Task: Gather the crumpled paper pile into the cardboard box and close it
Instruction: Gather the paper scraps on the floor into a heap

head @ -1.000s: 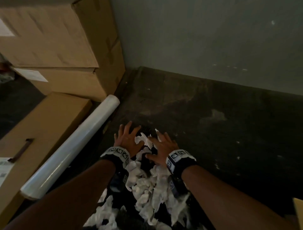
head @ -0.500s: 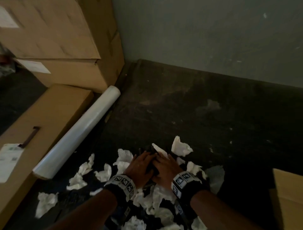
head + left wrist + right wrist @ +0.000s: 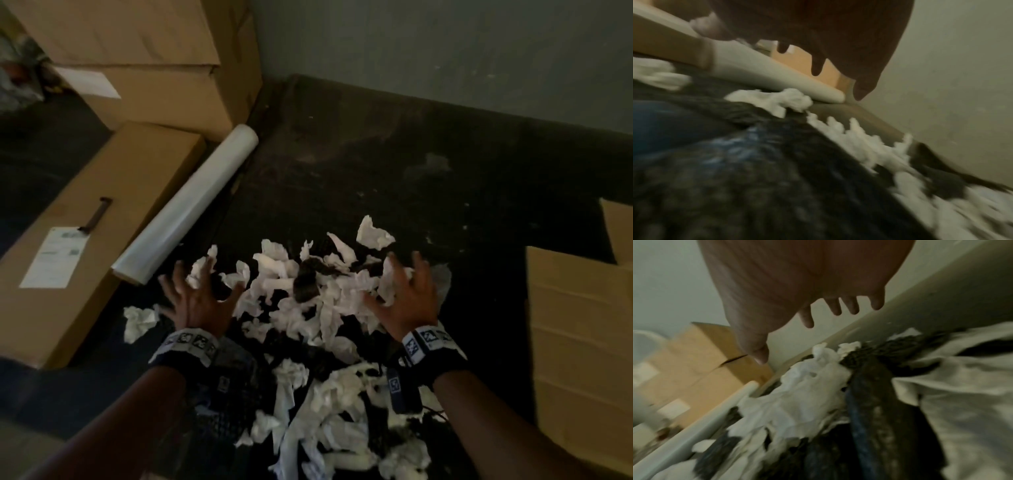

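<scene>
only the head view shows the cardboard box (image 3: 582, 342).

This looks like a storage or packing corner of a warehouse or stockroom. Large sealed cardboard boxes (image 3: 137, 68) with white shipping labels are stacked at the far left against a bare, scuffed grey wall (image 3: 445, 44), and a long flat carton (image 3: 102, 219) bearing a label lies on the dark, stained floor (image 3: 376, 164) in front of them. A roll of clear stretch wrap (image 3: 191, 209) lies beside that carton, and flattened cardboard (image 3: 582, 335) sits at the right.
</scene>
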Demonstrator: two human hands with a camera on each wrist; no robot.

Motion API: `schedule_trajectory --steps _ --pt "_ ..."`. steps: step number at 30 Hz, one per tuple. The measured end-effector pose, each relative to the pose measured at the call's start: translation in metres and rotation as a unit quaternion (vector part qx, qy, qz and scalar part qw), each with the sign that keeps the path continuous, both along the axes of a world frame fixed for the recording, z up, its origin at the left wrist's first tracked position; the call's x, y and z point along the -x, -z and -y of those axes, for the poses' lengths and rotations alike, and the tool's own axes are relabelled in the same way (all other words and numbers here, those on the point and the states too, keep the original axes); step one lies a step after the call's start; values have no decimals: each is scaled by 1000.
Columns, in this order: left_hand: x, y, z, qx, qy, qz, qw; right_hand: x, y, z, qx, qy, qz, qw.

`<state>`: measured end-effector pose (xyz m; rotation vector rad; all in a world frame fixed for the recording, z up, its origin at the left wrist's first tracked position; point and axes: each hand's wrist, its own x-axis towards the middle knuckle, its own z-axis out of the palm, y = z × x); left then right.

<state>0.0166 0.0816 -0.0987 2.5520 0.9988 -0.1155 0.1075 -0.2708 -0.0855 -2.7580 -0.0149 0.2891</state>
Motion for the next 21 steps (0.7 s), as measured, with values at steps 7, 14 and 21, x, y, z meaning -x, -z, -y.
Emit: schedule_trajectory --steps 7,14,21 --pt "22 24 -39 103 -76 -138 982 -15 25 21 16 120 -158 980" --pt "17 36 10 80 119 -77 987 12 41 -29 13 -8 -155 988" --pt "15 34 71 98 259 -45 960 34 40 -75 18 -104 -132 986"
